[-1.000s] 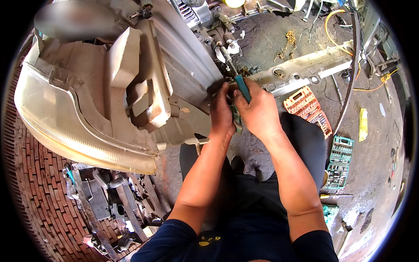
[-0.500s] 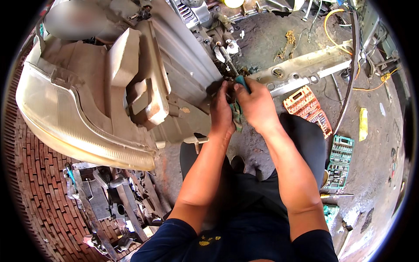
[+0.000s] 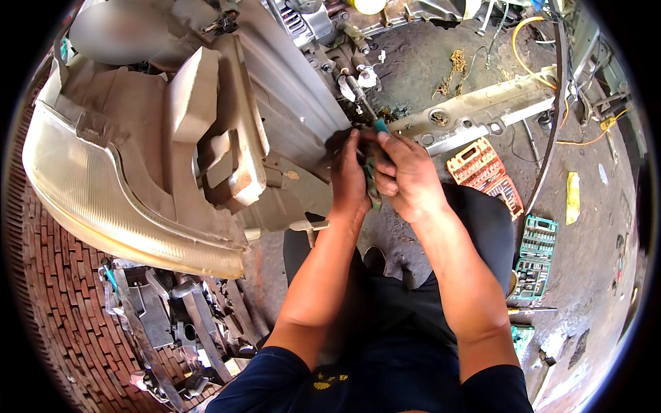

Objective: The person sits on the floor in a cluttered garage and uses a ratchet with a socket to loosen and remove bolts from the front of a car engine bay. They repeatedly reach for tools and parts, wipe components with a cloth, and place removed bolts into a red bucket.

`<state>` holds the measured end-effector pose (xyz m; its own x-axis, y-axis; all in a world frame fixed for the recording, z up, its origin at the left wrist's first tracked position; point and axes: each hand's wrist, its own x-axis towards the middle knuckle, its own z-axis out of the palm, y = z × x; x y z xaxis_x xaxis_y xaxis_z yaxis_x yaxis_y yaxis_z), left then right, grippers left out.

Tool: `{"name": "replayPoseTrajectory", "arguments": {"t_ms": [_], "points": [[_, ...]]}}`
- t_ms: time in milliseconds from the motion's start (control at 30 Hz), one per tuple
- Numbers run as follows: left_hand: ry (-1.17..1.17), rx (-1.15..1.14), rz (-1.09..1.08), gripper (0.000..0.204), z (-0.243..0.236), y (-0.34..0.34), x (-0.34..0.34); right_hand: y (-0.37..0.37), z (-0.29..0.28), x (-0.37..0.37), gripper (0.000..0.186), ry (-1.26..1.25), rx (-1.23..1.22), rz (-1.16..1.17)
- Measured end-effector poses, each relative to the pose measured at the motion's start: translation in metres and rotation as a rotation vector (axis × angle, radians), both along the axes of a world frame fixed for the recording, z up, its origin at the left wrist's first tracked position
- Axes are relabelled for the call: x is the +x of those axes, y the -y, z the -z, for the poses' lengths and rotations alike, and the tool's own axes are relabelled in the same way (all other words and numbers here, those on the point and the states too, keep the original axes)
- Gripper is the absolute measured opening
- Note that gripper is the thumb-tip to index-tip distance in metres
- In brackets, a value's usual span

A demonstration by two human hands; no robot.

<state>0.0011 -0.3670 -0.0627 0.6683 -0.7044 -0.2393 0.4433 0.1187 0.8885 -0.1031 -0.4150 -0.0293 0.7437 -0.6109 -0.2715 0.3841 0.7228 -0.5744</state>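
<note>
My right hand [image 3: 410, 175] is closed round the teal handle [image 3: 381, 125] of a screwdriver-like tool, whose metal shaft [image 3: 368, 107] reaches up to a metal assembly [image 3: 348, 76]. My left hand [image 3: 350, 182] is beside it with fingers curled; what they grip is hidden. A stained green item [image 3: 373, 189], perhaps cloth, shows between my hands. To the left sits a large yellowed headlight [image 3: 131, 199] in a beige housing, beside a long pale metal panel [image 3: 289, 82]. A silver metal bar [image 3: 496, 103] runs right from behind my hands.
Orange [image 3: 475, 165] and teal [image 3: 537, 248] socket sets lie on the floor at right, with a yellow strip [image 3: 573, 196], cables [image 3: 530, 62] and a dark strip [image 3: 551, 144]. Lower left are piled scrap parts [image 3: 155, 316] and brick paving [image 3: 76, 296].
My right hand has turned and shifted round the tool handle, leaving less of the teal showing and more of its curled fingers. My left hand is nearly unchanged.
</note>
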Motion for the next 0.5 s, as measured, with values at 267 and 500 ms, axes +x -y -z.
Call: {"name": "replayPoseTrajectory", "arguments": {"t_ms": [267,500], "points": [[0.042,0.004,-0.003,0.037,-0.003,0.004,-0.005,-0.002,0.008,0.004,0.046,-0.916,-1.233,0.369],[-0.050,-0.012,0.096,0.035,0.014,0.000,0.007,0.005,0.002,-0.010,0.027,0.210,0.180,-0.072]]}}
